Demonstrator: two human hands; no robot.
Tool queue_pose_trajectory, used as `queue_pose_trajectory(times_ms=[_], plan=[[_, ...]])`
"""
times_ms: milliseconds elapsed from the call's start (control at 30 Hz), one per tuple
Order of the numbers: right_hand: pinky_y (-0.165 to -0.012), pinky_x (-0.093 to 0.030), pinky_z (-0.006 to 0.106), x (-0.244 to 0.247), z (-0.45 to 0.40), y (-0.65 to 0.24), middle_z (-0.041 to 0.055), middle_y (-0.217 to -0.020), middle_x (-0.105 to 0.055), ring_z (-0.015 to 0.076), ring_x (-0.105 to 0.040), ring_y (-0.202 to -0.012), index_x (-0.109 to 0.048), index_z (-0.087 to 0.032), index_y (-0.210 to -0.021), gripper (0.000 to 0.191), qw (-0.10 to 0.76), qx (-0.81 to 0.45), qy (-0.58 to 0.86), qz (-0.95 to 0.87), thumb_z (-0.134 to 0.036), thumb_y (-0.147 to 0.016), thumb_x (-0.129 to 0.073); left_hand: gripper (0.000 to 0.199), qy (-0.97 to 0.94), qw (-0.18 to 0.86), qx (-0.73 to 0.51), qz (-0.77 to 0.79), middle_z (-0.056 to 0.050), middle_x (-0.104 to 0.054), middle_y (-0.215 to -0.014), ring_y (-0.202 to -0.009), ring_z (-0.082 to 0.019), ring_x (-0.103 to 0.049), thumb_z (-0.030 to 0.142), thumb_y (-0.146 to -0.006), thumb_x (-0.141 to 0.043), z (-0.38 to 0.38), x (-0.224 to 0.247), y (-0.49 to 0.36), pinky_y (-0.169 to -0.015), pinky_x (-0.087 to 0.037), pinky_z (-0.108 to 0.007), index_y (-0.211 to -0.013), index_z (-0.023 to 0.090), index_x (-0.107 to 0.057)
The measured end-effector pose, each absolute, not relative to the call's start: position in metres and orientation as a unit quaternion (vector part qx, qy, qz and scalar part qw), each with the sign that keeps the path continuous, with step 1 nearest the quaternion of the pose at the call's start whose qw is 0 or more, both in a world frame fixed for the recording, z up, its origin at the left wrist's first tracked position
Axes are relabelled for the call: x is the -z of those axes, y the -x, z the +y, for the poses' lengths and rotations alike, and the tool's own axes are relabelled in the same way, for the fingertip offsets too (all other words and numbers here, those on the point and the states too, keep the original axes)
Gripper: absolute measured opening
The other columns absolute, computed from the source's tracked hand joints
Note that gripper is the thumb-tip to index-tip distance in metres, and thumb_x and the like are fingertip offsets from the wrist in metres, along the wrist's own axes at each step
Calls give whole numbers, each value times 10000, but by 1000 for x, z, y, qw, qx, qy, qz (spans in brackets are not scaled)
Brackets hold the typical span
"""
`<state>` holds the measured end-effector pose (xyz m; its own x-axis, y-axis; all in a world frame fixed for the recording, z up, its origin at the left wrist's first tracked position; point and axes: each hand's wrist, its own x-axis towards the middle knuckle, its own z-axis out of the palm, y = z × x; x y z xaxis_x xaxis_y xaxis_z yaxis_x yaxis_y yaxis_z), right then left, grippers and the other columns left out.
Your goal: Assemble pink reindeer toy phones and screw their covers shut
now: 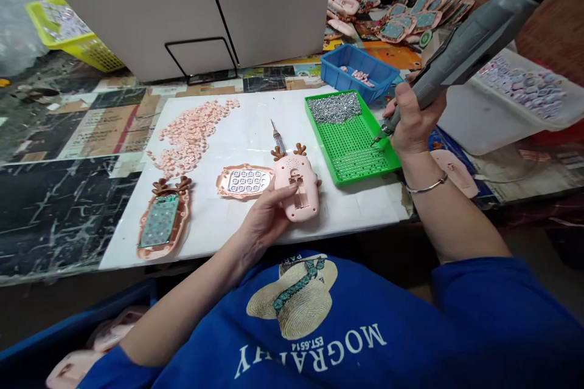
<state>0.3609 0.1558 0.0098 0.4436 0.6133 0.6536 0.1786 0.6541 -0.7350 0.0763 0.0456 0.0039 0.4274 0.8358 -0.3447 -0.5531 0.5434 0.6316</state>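
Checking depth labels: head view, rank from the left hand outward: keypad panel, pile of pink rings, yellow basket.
Measured from the left hand, which rests on the pink antlered toy shell:
1. Oval pink keypad panel with white buttons, just left of the hand on the white board.
2. Loose pile of small pink rings, farther back and left.
3. Yellow plastic basket, at the far back left corner.

Even, bright overhead light — soft shadows, edges stretched by wide-angle distortion.
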Motion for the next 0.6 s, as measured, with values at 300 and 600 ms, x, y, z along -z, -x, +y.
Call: queue_pose_trajectory(times_ms=[300,600], plan=[[-485,-382,332,-72,100,-294,-45,-694,-529,139,-460,-510,-612,-337,-855,207,780,-212,318,-495,-399,-804,-803,589,-209,809,-453,311,-80,-758,-997,-1042,-273,-723,182,-708,-804,44,5,-86,-945,-570,-441,-1266,186,-613],[-346,-323,289,-57,50,-223,-81,-587,-510,116,-382,-356,-625,-351,-1022,409,695,-388,245,-553,-532,-723,-839,481,-227,791,-474,313,-12,-725,-975,-886,-166,-683,157,-685,-840,42,7,-84,-888,-525,-348,-1119,202,-637]])
